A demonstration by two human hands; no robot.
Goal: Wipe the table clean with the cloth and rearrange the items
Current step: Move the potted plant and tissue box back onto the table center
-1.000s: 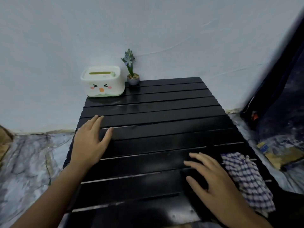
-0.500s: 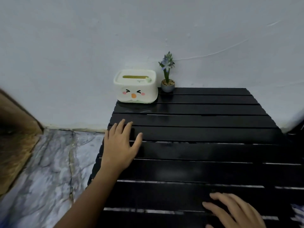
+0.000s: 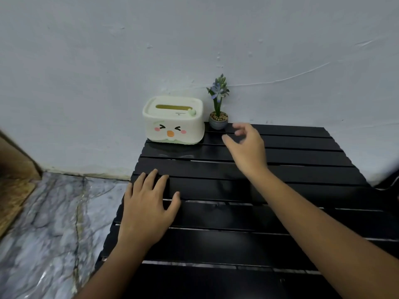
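r hand [image 3: 246, 145] now up from near edge, fingers spread, empty, nearing plant pot [image 3: 218, 121]. l hand [image 3: 149, 203] flat on slatted table [image 3: 291, 169]. risk: fast reach tips pot.

Both forearms were bare from the bottom edge of the view to the wrists; the left hand [image 3: 146, 210] and right hand [image 3: 248, 147] wore no gloves, rings, watch or bands, with short nails
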